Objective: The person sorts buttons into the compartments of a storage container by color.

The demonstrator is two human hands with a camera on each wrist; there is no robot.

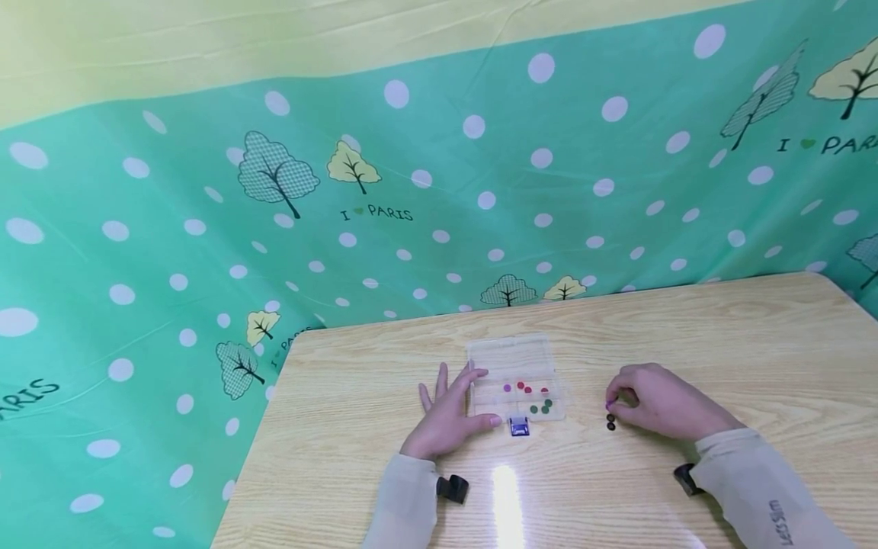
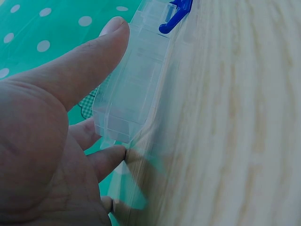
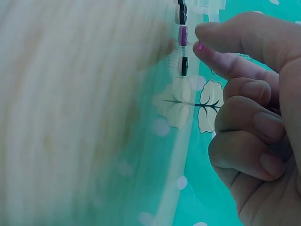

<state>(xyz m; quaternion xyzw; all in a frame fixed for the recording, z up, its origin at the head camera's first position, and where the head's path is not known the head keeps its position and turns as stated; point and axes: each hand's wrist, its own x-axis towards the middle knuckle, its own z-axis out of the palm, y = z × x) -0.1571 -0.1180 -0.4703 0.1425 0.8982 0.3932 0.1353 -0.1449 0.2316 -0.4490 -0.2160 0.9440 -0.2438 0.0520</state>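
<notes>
A clear plastic case (image 1: 511, 352) lies open on the table, its lid folded back. Small discs sit in its compartments: a purple disc (image 1: 507, 388), several red discs (image 1: 527, 390) and green discs (image 1: 533, 409). Its blue latch (image 1: 519, 427) sticks out in front. My left hand (image 1: 446, 418) spreads at the case's left end, fingers straight, thumb along the front corner. To the right, my right hand (image 1: 652, 402) pinches a small purple disc (image 3: 201, 45) between thumb and index finger, mostly hidden by them. Beside those fingertips are black discs (image 3: 184, 66) and another purple disc (image 3: 183, 36) on the table.
The wood-grain table (image 1: 329, 427) stands against a green, dotted cloth (image 1: 384, 267) printed with trees. Black bands (image 1: 453, 489) sit at both wrists, below the sleeves. A bright light reflection shows on the tabletop in front of the case.
</notes>
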